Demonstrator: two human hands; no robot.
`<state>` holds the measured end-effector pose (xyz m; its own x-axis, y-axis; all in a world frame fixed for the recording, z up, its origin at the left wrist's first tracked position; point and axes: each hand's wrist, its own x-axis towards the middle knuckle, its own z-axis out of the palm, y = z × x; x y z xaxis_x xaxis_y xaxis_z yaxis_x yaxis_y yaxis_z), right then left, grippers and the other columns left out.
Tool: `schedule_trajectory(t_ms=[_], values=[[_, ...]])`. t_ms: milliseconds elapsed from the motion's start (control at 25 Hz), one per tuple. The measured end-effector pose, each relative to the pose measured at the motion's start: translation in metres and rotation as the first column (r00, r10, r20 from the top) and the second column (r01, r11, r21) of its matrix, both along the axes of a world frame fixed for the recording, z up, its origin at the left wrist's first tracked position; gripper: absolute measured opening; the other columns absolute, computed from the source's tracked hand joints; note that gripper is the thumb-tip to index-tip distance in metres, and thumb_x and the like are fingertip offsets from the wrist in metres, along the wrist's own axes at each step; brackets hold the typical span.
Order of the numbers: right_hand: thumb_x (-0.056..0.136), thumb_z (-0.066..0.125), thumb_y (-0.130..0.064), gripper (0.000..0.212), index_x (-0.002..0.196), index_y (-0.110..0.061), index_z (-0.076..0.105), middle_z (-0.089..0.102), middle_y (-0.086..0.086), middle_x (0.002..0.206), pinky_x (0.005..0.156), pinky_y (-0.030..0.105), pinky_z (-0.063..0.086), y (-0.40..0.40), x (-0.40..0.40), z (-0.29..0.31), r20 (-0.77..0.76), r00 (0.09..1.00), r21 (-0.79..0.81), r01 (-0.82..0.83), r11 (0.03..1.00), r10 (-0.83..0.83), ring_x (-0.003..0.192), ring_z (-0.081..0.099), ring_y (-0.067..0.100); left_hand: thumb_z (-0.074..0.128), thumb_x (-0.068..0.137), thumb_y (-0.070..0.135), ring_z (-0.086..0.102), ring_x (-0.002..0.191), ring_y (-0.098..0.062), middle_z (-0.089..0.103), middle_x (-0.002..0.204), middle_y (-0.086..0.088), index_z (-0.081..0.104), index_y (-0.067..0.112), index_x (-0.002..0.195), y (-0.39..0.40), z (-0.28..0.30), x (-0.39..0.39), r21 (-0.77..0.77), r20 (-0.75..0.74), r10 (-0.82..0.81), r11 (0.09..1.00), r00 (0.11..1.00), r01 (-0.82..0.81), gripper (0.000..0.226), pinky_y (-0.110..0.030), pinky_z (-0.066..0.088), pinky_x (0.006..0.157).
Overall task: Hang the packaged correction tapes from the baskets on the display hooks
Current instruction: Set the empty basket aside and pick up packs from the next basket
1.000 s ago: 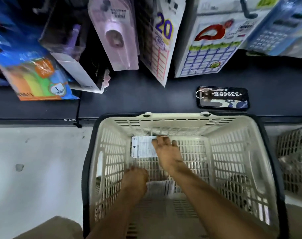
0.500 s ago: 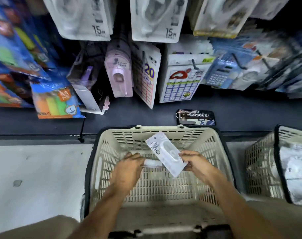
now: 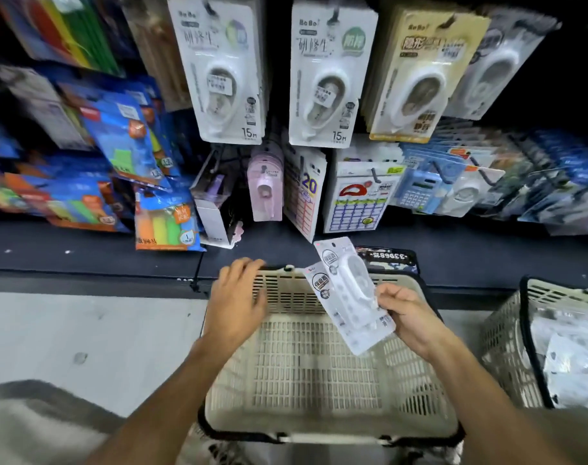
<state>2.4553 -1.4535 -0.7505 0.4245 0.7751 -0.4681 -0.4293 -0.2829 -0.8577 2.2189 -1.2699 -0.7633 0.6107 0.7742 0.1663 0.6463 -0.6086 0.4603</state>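
- Basket of cream slotted plastic with a black rim [image 3: 319, 374] sits on the floor below the dark shelf ledge [image 3: 470, 260].
- Right hand [image 3: 408, 318] pinches two white packaged correction tapes [image 3: 348, 297], fanned, above the basket's far right corner.
- Left hand [image 3: 237, 303] hovers over the basket's far left rim, fingers loosely spread, holding nothing.
- Second cream basket [image 3: 507, 344] stands to its right.

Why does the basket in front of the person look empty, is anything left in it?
Empty, as far as shows. The basket shows only bare slatted bottom; the right hand holds two correction tape packs above it.
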Motion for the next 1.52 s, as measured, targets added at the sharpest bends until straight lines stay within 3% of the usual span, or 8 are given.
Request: schedule_trajectory(t_ms=[120,320,520,760,960,1080,1400,1520], values=[[0.091,0.062,-0.007,0.009,0.082,-0.003,0.063,0.068,0.006,0.072,0.052,0.021,0.046,0.006,-0.009,0.006,0.095,0.994,0.035,-0.052,0.998,0.048,0.06,0.059,0.015,0.069,0.091,0.026,0.052,0.126,-0.039,0.057,0.136,-0.016,0.042,0.01,0.143,0.03,-0.021,-0.045,-0.35,-0.37,0.351,0.805,0.86,-0.479,0.061,-0.047,0.046,0.1],[0.072,0.07,-0.023,0.014,0.075,-0.009,0.07,0.07,0.009,0.072,0.048,0.02,0.048,0.023,-0.032,0.005,0.127,0.982,0.036,-0.146,0.989,0.14,0.057,0.061,0.015,0.063,0.089,-0.002,0.068,0.063,-0.026,0.072,0.087,-0.013,0.07,0.002,0.106,0.023,-0.05,-0.058,-0.723,-0.171,0.405,0.567,0.898,-0.394,0.018,-0.044,0.064,0.076],[0.075,0.069,-0.023,0.011,0.074,-0.013,0.072,0.071,0.009,0.073,0.052,0.021,0.05,0.047,-0.046,0.009,0.128,0.973,0.076,-0.205,0.976,0.195,0.059,0.063,0.016,0.06,0.089,0.004,0.074,0.064,-0.032,0.076,0.083,-0.015,0.069,0.007,0.086,0.071,-0.049,-0.131,-0.59,-0.244,0.533,0.582,0.81,-0.56,0.01,-0.046,0.064,0.074],[0.077,0.068,-0.024,0.011,0.066,-0.022,0.072,0.069,-0.001,0.065,0.049,0.016,0.046,0.056,-0.055,0.012,0.13,0.956,0.115,-0.279,0.954,0.264,0.054,0.061,0.008,0.062,0.09,0.011,0.053,0.125,-0.047,0.057,0.133,-0.026,0.056,0.002,0.132,0.136,-0.009,-0.236,-0.108,-0.35,0.829,0.428,0.437,-0.897,0.043,-0.053,0.044,0.103],[0.08,0.066,-0.022,0.013,0.068,-0.018,0.07,0.069,0.002,0.067,0.051,0.017,0.048,0.062,-0.058,0.024,0.139,0.971,0.129,-0.214,0.968,0.196,0.055,0.062,0.009,0.057,0.1,0.027,0.052,0.13,-0.031,0.058,0.141,-0.012,0.06,0.013,0.135,0.042,0.0,-0.119,-0.064,-0.245,0.051,0.996,0.968,-0.068,0.038,-0.041,0.041,0.111],[0.08,0.065,-0.022,0.014,0.067,-0.02,0.069,0.068,0.0,0.065,0.048,0.017,0.048,0.059,-0.05,0.036,0.17,0.973,0.144,-0.182,0.973,0.157,0.053,0.06,0.008,0.04,0.106,0.041,0.027,0.153,-0.023,0.043,0.159,-0.003,0.056,0.022,0.142,-0.039,-0.025,-0.06,-0.185,-0.426,-0.68,0.712,0.597,0.678,0.044,-0.045,0.007,0.129],[0.08,0.067,-0.026,0.013,0.068,-0.021,0.069,0.068,0.001,0.068,0.049,0.023,0.048,0.04,-0.041,0.053,0.21,0.973,0.12,-0.128,0.985,0.1,0.054,0.059,0.011,0.048,0.095,0.015,0.04,0.141,-0.025,0.061,0.136,-0.01,0.065,0.009,0.126,0.013,-0.013,-0.108,-0.127,-0.877,-0.319,0.874,0.359,0.468,0.035,-0.048,-0.004,0.126],[0.079,0.067,-0.027,0.013,0.066,-0.024,0.068,0.067,-0.002,0.066,0.049,0.023,0.047,0.042,-0.048,0.065,0.21,0.975,0.152,-0.103,0.983,0.069,0.053,0.058,0.009,0.048,0.105,0.029,0.059,0.127,-0.022,0.069,0.129,-0.003,0.068,0.017,0.124,0.015,0.015,-0.111,-0.293,-0.652,-0.201,0.956,0.731,0.002,0.03,-0.038,0.025,0.12]])
